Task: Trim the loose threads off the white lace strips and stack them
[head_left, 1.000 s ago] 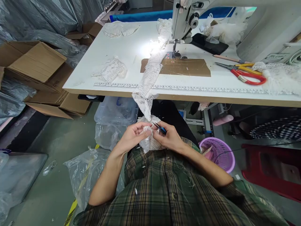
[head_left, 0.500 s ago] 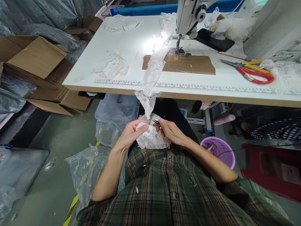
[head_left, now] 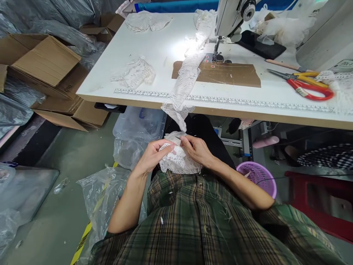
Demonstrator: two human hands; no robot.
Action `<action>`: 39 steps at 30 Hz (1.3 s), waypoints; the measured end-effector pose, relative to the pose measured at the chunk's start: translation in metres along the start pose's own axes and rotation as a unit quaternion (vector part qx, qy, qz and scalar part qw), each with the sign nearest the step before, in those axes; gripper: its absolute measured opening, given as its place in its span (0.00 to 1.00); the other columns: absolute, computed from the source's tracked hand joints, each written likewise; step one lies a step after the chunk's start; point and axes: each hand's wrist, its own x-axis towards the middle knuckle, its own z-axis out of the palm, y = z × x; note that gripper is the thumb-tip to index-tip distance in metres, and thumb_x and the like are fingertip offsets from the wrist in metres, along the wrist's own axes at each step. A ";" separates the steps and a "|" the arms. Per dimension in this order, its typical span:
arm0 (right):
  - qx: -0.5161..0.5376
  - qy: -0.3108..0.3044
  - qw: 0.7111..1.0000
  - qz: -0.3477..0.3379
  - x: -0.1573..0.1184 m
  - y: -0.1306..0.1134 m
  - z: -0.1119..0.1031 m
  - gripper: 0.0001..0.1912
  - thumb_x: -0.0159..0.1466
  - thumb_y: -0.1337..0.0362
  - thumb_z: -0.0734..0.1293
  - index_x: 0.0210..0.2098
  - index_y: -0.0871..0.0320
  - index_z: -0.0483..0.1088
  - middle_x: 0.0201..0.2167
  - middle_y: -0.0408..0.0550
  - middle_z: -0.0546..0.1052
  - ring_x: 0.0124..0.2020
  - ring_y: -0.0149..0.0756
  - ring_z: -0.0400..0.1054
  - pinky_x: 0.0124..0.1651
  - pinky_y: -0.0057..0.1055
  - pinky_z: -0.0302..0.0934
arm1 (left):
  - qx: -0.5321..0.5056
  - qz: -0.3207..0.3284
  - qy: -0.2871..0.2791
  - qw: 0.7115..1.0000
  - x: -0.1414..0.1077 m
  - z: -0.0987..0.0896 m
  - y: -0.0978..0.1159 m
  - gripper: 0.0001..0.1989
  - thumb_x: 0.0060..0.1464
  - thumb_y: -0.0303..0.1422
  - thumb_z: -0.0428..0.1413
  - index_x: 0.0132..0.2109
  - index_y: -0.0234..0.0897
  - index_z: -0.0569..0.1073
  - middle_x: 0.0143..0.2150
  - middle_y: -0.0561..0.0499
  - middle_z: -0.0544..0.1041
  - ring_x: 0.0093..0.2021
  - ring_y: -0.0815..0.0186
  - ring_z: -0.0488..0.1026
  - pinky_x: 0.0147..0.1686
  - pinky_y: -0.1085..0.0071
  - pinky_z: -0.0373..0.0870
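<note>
White lace fabric lies bunched over my lap, below the table's front edge. My left hand pinches its upper left part between thumb and fingers. At the fabric's right side, my right hand is closed around a small dark pointed tool, whose tip points left over the lace; most of the tool is hidden in the fingers. A long white lace strip runs down the tabletop and hangs over the edge just above my hands.
On the white table stand a sewing machine, red-handled scissors, a black phone-like object and lace pieces. Cardboard boxes are at left, a purple basket and red stool at right.
The view has shifted, so the table and machine appear further right. My right hand has moved slightly left and up over the lace, with less of the tool showing. My left hand keeps its pinch.
</note>
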 end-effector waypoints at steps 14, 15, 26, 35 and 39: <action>-0.035 0.027 0.999 -0.022 -0.008 0.006 0.000 0.17 0.70 0.52 0.57 0.33 0.56 0.68 0.22 0.40 0.66 0.24 0.30 0.59 0.31 0.29 0.50 | 0.060 -0.004 -0.028 0.998 0.002 -0.002 0.002 0.15 0.51 0.43 0.62 0.36 0.33 0.78 0.29 0.49 0.78 0.29 0.65 0.72 0.30 0.72 0.66; -0.008 0.056 0.998 -0.020 -0.007 0.012 -0.003 0.17 0.69 0.51 0.58 0.36 0.56 0.69 0.24 0.40 0.67 0.25 0.31 0.60 0.31 0.29 0.52 | 0.090 -0.005 -0.022 0.996 0.002 -0.004 0.000 0.17 0.52 0.44 0.61 0.39 0.34 0.78 0.29 0.49 0.78 0.30 0.63 0.74 0.30 0.71 0.67; 0.096 0.190 0.976 -0.040 0.047 0.034 -0.002 0.15 0.60 0.51 0.68 0.30 0.57 0.68 0.28 0.44 0.66 0.28 0.31 0.60 0.30 0.28 0.56 | 0.340 0.076 0.058 0.936 -0.001 -0.030 0.000 0.17 0.59 0.46 0.53 0.40 0.36 0.77 0.29 0.51 0.76 0.30 0.63 0.71 0.31 0.71 0.64; 0.126 0.050 0.954 -0.267 -0.036 -0.025 -0.002 0.10 0.58 0.72 0.65 0.27 0.55 0.59 0.25 0.40 0.63 0.25 0.29 0.56 0.29 0.28 0.52 | 0.216 0.315 0.074 0.921 0.003 -0.017 0.031 0.19 0.53 0.47 0.60 0.44 0.37 0.78 0.43 0.46 0.73 0.43 0.59 0.71 0.47 0.64 0.67; 0.162 -0.033 0.951 -0.263 -0.056 -0.035 0.002 0.09 0.54 0.74 0.64 0.27 0.55 0.59 0.24 0.39 0.64 0.24 0.27 0.55 0.28 0.27 0.52 | 0.134 0.251 -0.136 0.949 0.013 0.001 0.017 0.27 0.54 0.56 0.55 0.39 0.36 0.81 0.42 0.43 0.75 0.44 0.55 0.72 0.50 0.59 0.67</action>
